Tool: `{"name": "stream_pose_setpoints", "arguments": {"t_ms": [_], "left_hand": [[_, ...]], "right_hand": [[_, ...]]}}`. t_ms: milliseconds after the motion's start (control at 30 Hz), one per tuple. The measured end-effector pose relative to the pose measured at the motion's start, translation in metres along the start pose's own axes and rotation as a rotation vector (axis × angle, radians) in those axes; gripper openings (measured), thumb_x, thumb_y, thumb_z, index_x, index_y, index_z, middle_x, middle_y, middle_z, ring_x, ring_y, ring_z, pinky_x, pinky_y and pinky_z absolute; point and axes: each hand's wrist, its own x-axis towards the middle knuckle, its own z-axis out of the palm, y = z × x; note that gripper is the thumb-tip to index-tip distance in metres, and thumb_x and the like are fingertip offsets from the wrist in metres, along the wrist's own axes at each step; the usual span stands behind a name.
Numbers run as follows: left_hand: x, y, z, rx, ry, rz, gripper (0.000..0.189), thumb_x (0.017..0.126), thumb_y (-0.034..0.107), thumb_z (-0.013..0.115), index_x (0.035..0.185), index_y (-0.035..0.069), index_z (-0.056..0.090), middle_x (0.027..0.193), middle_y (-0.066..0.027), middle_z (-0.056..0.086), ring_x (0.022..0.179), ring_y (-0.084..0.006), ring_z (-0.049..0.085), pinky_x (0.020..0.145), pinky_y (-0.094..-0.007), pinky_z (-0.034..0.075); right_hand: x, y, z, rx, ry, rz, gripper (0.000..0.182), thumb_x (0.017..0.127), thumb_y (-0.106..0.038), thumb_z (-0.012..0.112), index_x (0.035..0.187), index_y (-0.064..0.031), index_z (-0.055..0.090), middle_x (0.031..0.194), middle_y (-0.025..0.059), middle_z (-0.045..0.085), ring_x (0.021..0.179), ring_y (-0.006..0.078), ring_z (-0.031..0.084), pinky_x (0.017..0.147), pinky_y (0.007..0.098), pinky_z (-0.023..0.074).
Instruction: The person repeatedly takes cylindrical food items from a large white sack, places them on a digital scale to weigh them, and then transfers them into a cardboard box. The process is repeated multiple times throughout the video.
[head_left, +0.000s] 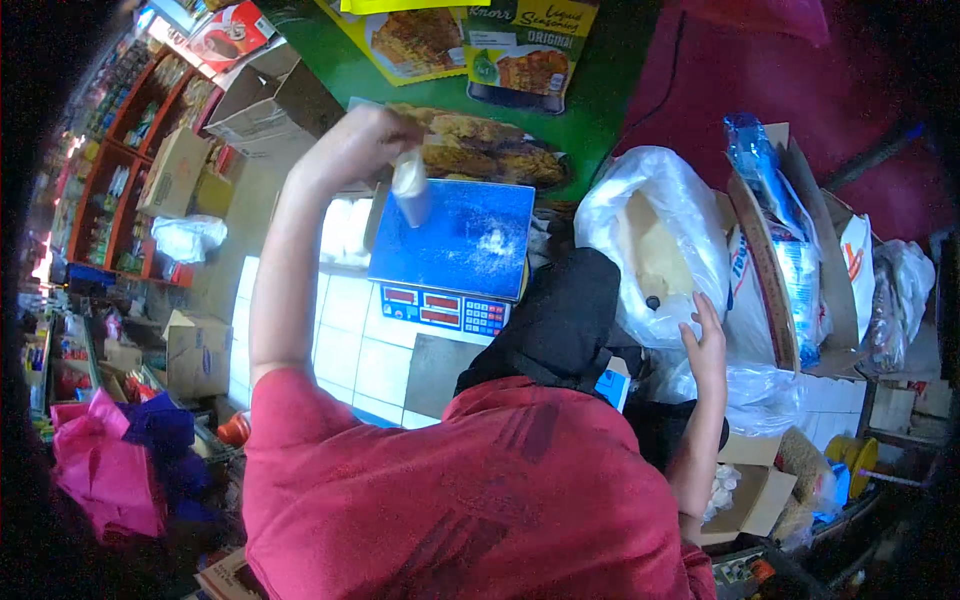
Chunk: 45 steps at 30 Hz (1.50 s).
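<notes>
My left hand (382, 135) grips the top of a small clear plastic bag (409, 187) of pale powder. The bag hangs over the left part of a digital scale's blue platform (457, 240), blurred by motion; whether it touches the platform I cannot tell. White powder (496, 241) is scattered on the platform's right half. My right hand (706, 341), holding nothing, has its fingers apart at the near right rim of a large white plastic sack (660, 169). Pale powder (652, 255) fills the sack, and a small dark object (652, 302) lies in it.
White packets (346, 229) sit in a box left of the scale. An open cardboard box (274, 101) stands farther left. Beyond the scale hangs a green printed sheet (420, 94). Cardboard and packaged goods (795, 277) crowd the sack's right side. Stocked shelves (112, 202) line the far left.
</notes>
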Motion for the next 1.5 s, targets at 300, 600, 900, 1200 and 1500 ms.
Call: {"name": "stream_pose_setpoints", "arguments": {"t_ms": [300, 600, 900, 1200, 1500], "left_hand": [[-0.011, -0.034, 0.117, 0.05, -0.236, -0.09, 0.015, 0.081, 0.018, 0.06, 0.085, 0.004, 0.065, 0.085, -0.0161, 0.065, 0.082, -0.0355, 0.062, 0.071, -0.0435, 0.049], [0.038, -0.013, 0.212, 0.008, -0.293, 0.104, 0.013, 0.074, 0.019, 0.056, 0.076, 0.01, 0.065, 0.079, -0.0164, 0.064, 0.079, -0.0365, 0.063, 0.066, -0.0477, 0.049], [0.052, -0.019, 0.212, -0.143, -0.341, -0.044, 0.031, 0.081, 0.031, 0.062, 0.105, 0.012, 0.068, 0.098, -0.018, 0.067, 0.091, -0.0354, 0.064, 0.081, -0.0447, 0.05], [0.021, -0.077, 0.121, -0.066, -0.124, -0.292, 0.031, 0.084, 0.031, 0.062, 0.112, 0.018, 0.065, 0.096, -0.0151, 0.068, 0.092, -0.0328, 0.064, 0.081, -0.0424, 0.051], [0.012, -0.058, 0.14, -0.093, -0.224, -0.339, 0.035, 0.083, 0.034, 0.065, 0.11, 0.011, 0.067, 0.104, -0.015, 0.068, 0.097, -0.0321, 0.064, 0.086, -0.0395, 0.05]], "right_hand": [[-0.004, -0.001, 0.018, -0.003, -0.052, 0.005, 0.048, 0.083, -0.005, 0.062, 0.131, -0.0044, 0.051, 0.132, 0.0167, 0.052, 0.1, 0.03, 0.061, 0.087, 0.0362, 0.0488], [-0.002, -0.004, 0.034, 0.02, -0.119, 0.05, 0.045, 0.083, -0.004, 0.063, 0.127, -0.0052, 0.053, 0.124, 0.0161, 0.058, 0.097, 0.0296, 0.062, 0.086, 0.0359, 0.049], [0.006, -0.007, 0.015, 0.002, -0.087, 0.056, 0.043, 0.085, -0.005, 0.062, 0.127, -0.0042, 0.054, 0.124, 0.0176, 0.057, 0.101, 0.0266, 0.061, 0.085, 0.0344, 0.0489], [0.063, -0.003, 0.032, -0.019, -0.092, 0.023, 0.037, 0.088, -0.01, 0.058, 0.125, -0.0046, 0.056, 0.118, 0.0198, 0.061, 0.103, 0.0289, 0.061, 0.087, 0.0369, 0.048], [0.088, 0.026, 0.088, -0.55, -0.342, 0.24, 0.032, 0.09, -0.032, 0.053, 0.104, -0.0055, 0.065, 0.103, 0.0211, 0.066, 0.096, 0.0364, 0.063, 0.086, 0.0455, 0.0483]]}}
